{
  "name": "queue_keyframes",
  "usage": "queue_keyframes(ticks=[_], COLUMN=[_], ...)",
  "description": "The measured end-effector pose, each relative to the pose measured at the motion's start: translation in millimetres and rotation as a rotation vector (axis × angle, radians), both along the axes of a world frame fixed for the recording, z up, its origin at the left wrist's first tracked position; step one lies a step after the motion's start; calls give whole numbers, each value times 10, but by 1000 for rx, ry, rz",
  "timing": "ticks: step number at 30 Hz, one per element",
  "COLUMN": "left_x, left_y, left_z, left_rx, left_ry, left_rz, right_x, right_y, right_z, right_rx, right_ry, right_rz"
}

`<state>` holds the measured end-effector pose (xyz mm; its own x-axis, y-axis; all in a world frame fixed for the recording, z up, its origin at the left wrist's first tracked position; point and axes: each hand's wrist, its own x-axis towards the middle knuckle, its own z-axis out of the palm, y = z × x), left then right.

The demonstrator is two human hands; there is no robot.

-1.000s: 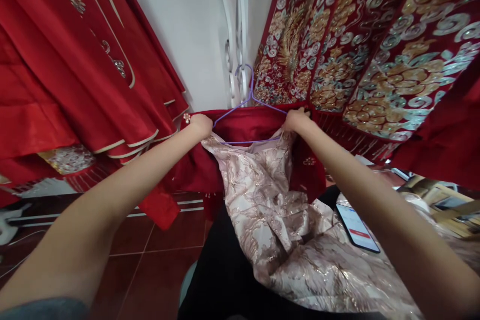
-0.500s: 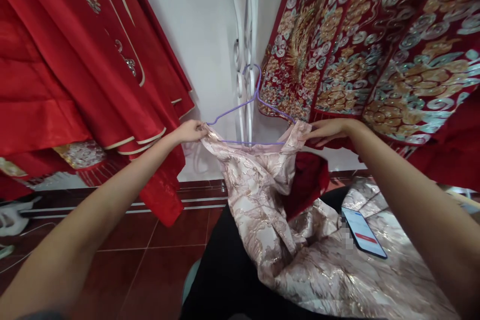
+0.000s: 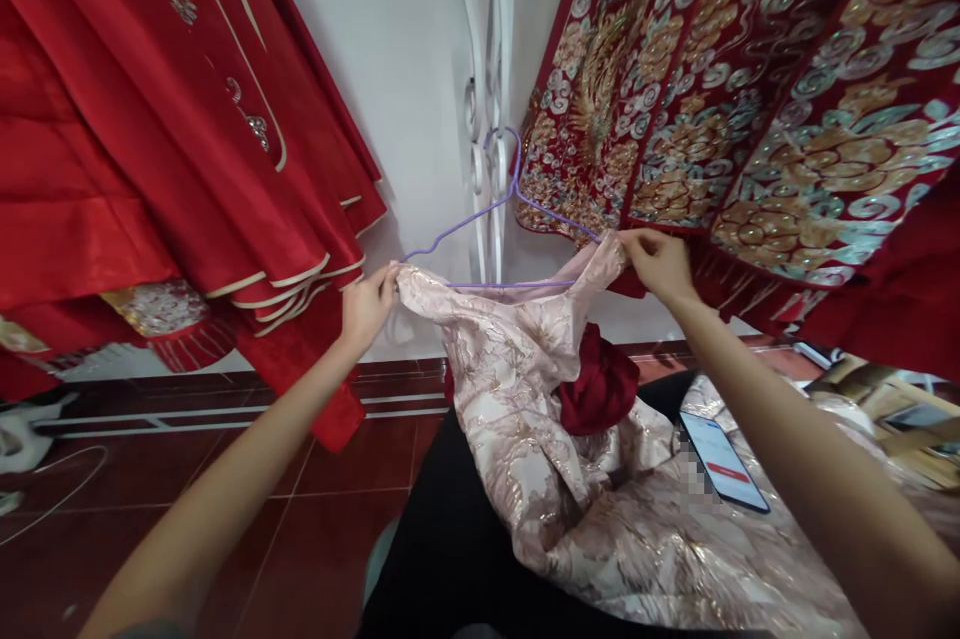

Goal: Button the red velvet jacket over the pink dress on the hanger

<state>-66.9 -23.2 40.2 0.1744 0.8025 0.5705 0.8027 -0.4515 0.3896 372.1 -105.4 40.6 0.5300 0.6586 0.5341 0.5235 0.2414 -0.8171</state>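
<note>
A pale pink brocade garment [image 3: 540,399] hangs from a purple wire hanger [image 3: 495,209] and spills down over my lap. My left hand [image 3: 369,304] is closed on the garment's left shoulder at the hanger's left end. My right hand [image 3: 660,261] pinches the garment's right shoulder at the hanger's right end. A bunched red cloth [image 3: 596,389] lies on the pink fabric just below the hanger. The hanger's hook stands in front of a white ornate metal frame [image 3: 487,119].
Red embroidered robes [image 3: 150,119] hang at the left, and a red panel with gold and silver embroidery [image 3: 750,89] hangs at the right. A phone [image 3: 724,462] with its screen lit lies on the pink fabric. The floor [image 3: 262,499] is dark red tile.
The red garment that covered the hanger has dropped off and now lies bunched on the pink fabric. Both hands have shifted from the red cloth to the pink garment's shoulders.
</note>
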Motion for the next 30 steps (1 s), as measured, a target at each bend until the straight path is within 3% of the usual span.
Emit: queue_keyframes(ticks=[4, 6, 8, 11, 14, 16, 21, 30], left_x=[-111, -109, -41, 156, 404, 566, 820, 731], left_y=[-88, -125, -157, -178, -157, -122, -19, 45], left_z=[-436, -600, -679, -641, -502, -403, -243, -189], left_rx=[-217, -335, -433, -590, -738, -750, -655, -732], left_ry=[-276, -462, -632, -819, -952, -1012, -1053, -1158], left_rz=[-88, -176, -269, -456, -639, -702, -639, -603], right_x=[-22, -87, -173, -313, -447, -524, -611, -333], right_y=[-104, -221, -349, -505, -574, -578, -564, -696], right_z=[-379, -626, -846, -1038, -1065, -1034, -931, -771], right_rx=[-102, -170, -212, -242, -227, -200, -134, 72], right_ry=[218, 295, 313, 320, 357, 368, 409, 527], right_rz=[-161, -150, -119, -69, 15, 59, 66, -160])
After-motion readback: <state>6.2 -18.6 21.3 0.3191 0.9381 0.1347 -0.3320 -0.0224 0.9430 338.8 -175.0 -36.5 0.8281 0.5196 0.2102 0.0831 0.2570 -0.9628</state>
